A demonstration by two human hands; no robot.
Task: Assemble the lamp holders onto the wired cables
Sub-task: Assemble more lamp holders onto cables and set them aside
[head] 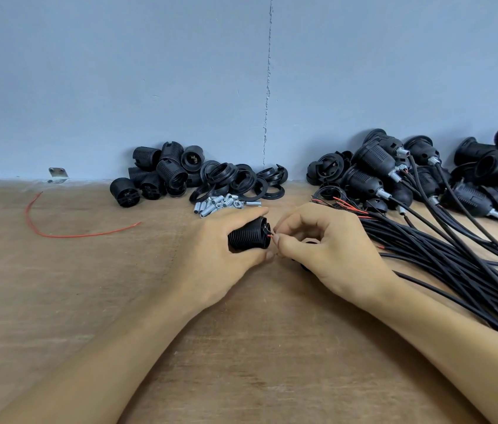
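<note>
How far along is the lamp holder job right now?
Done: wired holders piled at far right. In hand: the left hand grips a holder; the right hand pinches a red wire at its end. To do: loose holders, a bundle of cables.

1 head-worn camera looks forward and down, close over the wooden table [58, 301].

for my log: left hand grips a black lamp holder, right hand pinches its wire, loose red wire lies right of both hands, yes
No: the head view shows the loose red wire lying left of both hands. The left hand grips the black lamp holder, and the right hand pinches its wire.
</note>
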